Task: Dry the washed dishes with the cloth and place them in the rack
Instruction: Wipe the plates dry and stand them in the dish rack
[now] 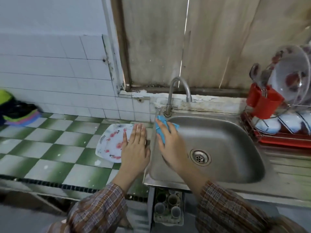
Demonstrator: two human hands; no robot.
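Cloth (160,130), in right hand (170,145): light blue, plain. Plate (111,142): white, red floral print with grey marks. Counter (50,148): green-and-white checked tile. Sleeves (101,209): brown plaid. At 3 o'clock, rack (282,138): red tray, red cup (264,101). Sink (218,140): steel grey.

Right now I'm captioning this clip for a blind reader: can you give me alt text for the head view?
A person's left hand lies flat on a floral plate on a green-and-white tiled counter, while the right hand holds a blue cloth over the edge of an empty steel sink. A dish rack with bowls and plates stands at far right.
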